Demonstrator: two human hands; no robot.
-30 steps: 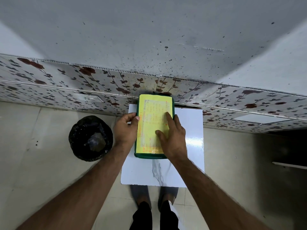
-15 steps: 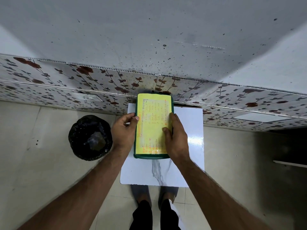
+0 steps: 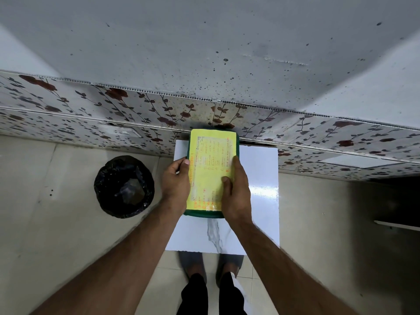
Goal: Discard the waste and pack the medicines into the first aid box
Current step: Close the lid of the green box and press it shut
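Observation:
A green first aid box [image 3: 210, 169] with a yellow handwritten label on its lid lies closed on a small white table [image 3: 259, 201]. My left hand [image 3: 176, 185] grips the box's left side, thumb on the lid's edge. My right hand [image 3: 236, 192] holds the right side, its thumb and fingers lying on the yellow label. No medicines or waste are visible on the table.
A black-lined waste bin [image 3: 124, 186] with some waste inside stands on the tiled floor to the table's left. A floral-patterned wall panel [image 3: 91, 114] runs right behind the table. My feet [image 3: 210, 267] show below the table's near edge.
My right hand has slid from the middle of the lid toward its right edge. The box sits slightly straighter. My left hand has stayed on the left side.

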